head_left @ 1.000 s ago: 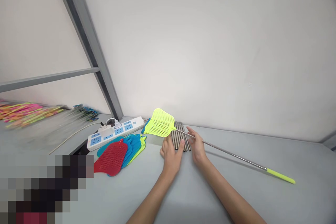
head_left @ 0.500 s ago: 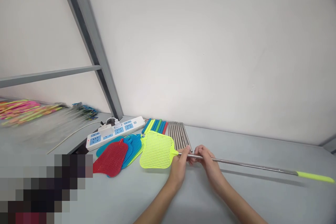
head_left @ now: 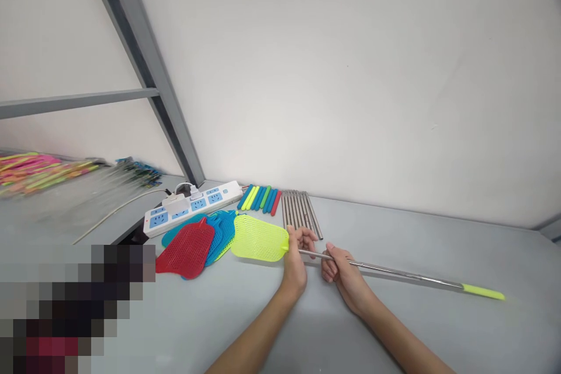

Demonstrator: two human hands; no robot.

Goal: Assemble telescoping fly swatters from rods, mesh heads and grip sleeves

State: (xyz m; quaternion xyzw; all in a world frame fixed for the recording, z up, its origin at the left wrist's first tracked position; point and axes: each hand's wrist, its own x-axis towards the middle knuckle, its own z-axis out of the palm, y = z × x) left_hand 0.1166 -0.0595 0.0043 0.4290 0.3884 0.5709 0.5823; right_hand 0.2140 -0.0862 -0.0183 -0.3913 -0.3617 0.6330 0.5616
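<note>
A fly swatter lies across both my hands, with a yellow mesh head [head_left: 259,238] at the left, a telescopic metal rod [head_left: 390,271] and a yellow handle grip [head_left: 484,291] at the right end. My left hand [head_left: 296,260] is closed loosely at the neck, where the head meets the rod; its thumb crosses the neck and its fingers curl behind. My right hand [head_left: 344,274] is wrapped round the rod a little further right. Beyond my hands lie several bare metal rods [head_left: 300,210] side by side and a row of coloured grips [head_left: 259,198].
A red swatter head [head_left: 188,250] rests over blue swatter heads [head_left: 225,234] on the left. Behind them is a white power strip [head_left: 199,207] with plugs and a cable. Bundles of colourful sticks [head_left: 39,172] lie at the far left, near a grey metal frame [head_left: 146,64].
The swatter's handle end has drawn in leftward, and the rod looks shorter. My left hand's fingers have loosened and spread behind the neck. The view has shifted slightly.
</note>
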